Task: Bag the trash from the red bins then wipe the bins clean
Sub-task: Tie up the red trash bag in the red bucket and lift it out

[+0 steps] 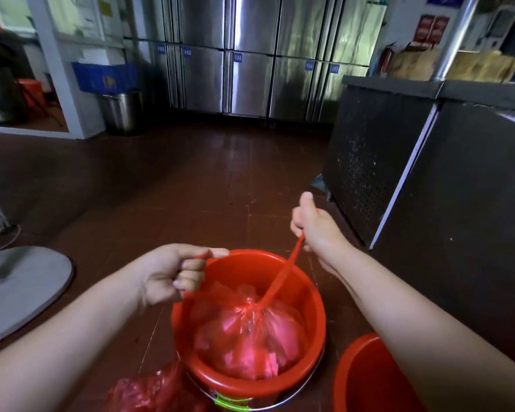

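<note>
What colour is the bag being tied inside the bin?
Translucent red bag, seen in the head view.

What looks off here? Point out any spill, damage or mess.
Nothing is spilled or broken. The bag sits inside the bin, its handles pulled taut by the left hand and right hand. The only loose item is a second red bag beside the bin.
</note>
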A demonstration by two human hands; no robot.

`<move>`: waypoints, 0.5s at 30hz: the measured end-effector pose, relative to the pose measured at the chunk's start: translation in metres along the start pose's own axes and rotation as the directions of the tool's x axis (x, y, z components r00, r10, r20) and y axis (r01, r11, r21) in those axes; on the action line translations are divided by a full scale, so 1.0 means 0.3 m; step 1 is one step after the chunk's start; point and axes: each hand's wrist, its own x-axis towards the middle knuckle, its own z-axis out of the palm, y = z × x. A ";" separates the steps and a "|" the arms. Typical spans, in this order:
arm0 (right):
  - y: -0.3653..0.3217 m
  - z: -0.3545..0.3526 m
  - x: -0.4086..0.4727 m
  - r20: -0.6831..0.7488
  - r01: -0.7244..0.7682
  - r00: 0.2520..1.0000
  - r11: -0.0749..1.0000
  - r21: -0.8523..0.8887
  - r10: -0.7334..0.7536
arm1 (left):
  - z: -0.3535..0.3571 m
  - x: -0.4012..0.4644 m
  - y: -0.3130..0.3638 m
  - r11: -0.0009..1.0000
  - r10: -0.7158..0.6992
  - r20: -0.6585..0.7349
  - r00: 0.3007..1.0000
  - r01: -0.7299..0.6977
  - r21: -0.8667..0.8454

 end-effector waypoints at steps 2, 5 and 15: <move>-0.047 0.051 -0.007 0.079 0.008 0.997 0.999 0.043 -0.011 | 0.059 0.029 -0.034 0.999 -0.034 0.068 0.997 0.037 -0.039; -0.086 0.100 -0.025 0.150 0.025 0.988 0.991 0.134 -0.045 | 0.147 0.063 -0.080 0.997 -0.060 0.131 0.990 0.065 -0.036; 0.049 0.067 -0.060 0.091 -0.182 0.983 0.803 0.567 0.159 | 0.169 0.079 -0.094 0.997 -0.022 0.021 1.000 0.023 -0.079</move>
